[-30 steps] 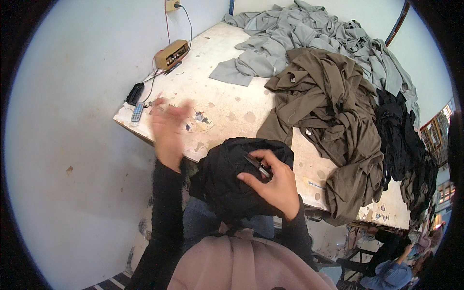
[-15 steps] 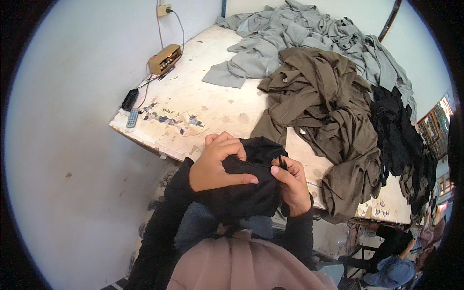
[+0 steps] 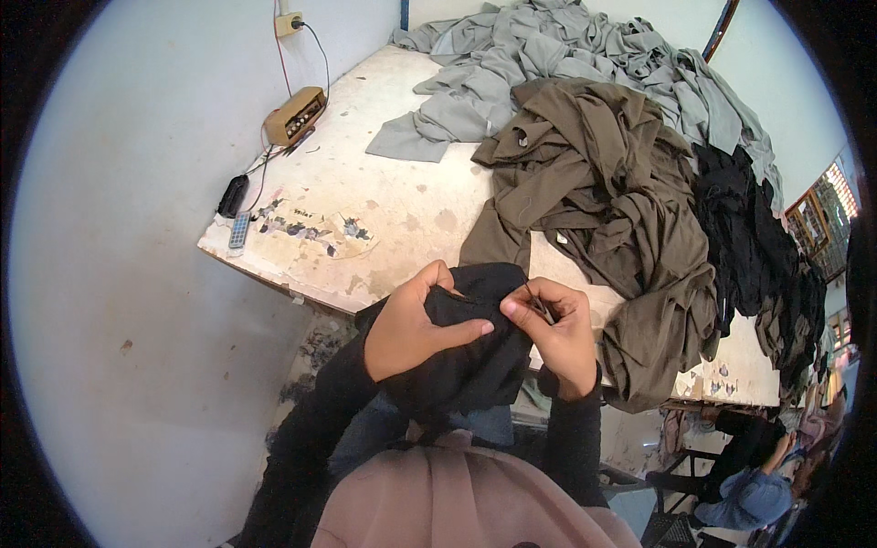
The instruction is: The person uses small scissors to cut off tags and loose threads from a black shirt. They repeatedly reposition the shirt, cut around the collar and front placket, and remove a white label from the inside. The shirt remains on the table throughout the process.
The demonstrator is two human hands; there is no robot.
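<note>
Head view: half-curled left hand (image 3: 405,327) and pinching right hand (image 3: 562,336) grip black cloth (image 3: 470,365) before the table (image 3: 361,123); atop it, brown heap (image 3: 617,183) lies untouched.

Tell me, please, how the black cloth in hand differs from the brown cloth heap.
The left hand grips the black cloth; the brown cloth heap lies unheld on the table. The black cloth shows as a smaller bundle than the brown cloth heap. Both are creased.

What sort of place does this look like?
Likely a garment workshop, judging by the big heaps of gray cloth and brown cloth on a worn table, plus the black cloth in the left hand.
</note>
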